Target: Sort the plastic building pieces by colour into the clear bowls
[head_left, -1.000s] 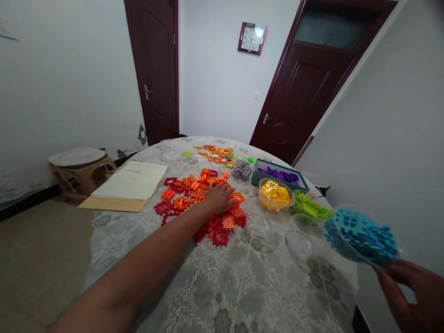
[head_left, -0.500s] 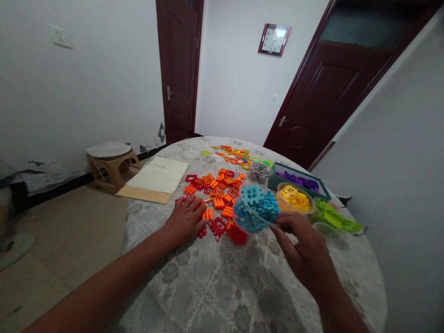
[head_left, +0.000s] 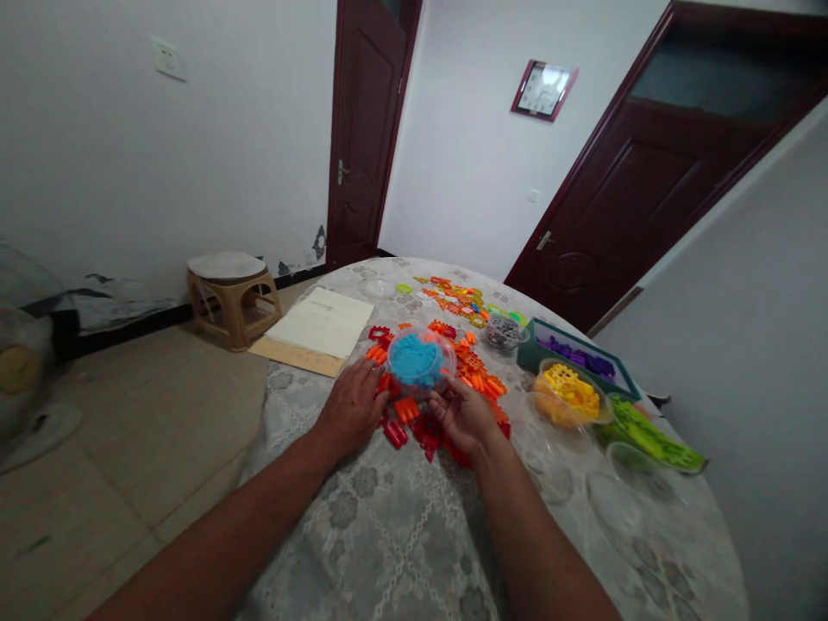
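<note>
A clear round plastic tub of blue interlocking building pieces (head_left: 416, 360) is above the heap of red and orange plastic pieces (head_left: 475, 371). My right hand (head_left: 467, 416) grips the tub's near right rim between thumb and fingers, palm partly turned up. On the left edge of the heap, my left hand (head_left: 354, 405) is laid with its fingers stretched forward beside red and orange pieces. Its fingertips come close to the tub; whether they touch it I cannot tell. The tub hides the middle of the heap.
To the right stand a tub of yellow pieces (head_left: 569, 392), a green box with purple pieces (head_left: 534, 352), a tub of grey pieces (head_left: 504, 332) and light green pieces (head_left: 653, 438). Clear lids (head_left: 549, 481) lie nearer. Paper sheets (head_left: 323, 321) are at left; mixed flat pieces (head_left: 456, 297) lie farther back.
My right hand has brought the tub of blue pieces leftward over the heap, close to my left hand. The tub was tilted toward me before. The head view has shifted slightly.
</note>
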{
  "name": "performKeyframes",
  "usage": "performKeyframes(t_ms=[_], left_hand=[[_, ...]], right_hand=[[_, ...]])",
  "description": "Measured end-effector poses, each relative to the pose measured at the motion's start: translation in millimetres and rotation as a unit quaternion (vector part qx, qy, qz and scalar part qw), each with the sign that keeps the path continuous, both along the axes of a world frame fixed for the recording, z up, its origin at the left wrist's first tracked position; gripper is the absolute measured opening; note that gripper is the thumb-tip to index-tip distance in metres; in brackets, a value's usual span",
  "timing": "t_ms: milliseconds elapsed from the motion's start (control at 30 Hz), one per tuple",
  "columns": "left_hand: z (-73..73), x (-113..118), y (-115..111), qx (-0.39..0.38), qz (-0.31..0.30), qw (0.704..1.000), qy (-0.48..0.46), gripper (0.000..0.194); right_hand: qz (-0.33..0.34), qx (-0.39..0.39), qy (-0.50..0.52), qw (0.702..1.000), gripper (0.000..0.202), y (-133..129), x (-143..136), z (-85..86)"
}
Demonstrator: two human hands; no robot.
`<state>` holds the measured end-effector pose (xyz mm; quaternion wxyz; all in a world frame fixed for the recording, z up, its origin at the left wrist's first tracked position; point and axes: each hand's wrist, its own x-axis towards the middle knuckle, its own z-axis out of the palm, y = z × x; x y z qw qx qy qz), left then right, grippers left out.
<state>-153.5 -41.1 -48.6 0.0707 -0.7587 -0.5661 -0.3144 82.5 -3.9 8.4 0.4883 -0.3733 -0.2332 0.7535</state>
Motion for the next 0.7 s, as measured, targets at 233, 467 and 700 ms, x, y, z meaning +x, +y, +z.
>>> performKeyframes(t_ms=[233, 467, 700], left_hand=[[3.0, 4.4, -1.6, -0.020, 0.007, 1.000, 0.002, 0.050], [10.0, 14.7, -5.0, -0.004, 0.005, 1.000, -0.002, 0.052], [20.4, 35.5, 3.2, -0.073, -0.020, 0.995, 0.057, 0.053]], right_hand=[[0.003, -0.038, 0.063, 0.997, 0.006, 1.3, 7.8, 10.8], [-0.100, 0.131, 0.035, 0.986, 0.006, -30.8, 58.8, 55.6], [-0.279, 0.282, -0.105, 0.912, 0.017, -100.7, 131.0, 68.4]])
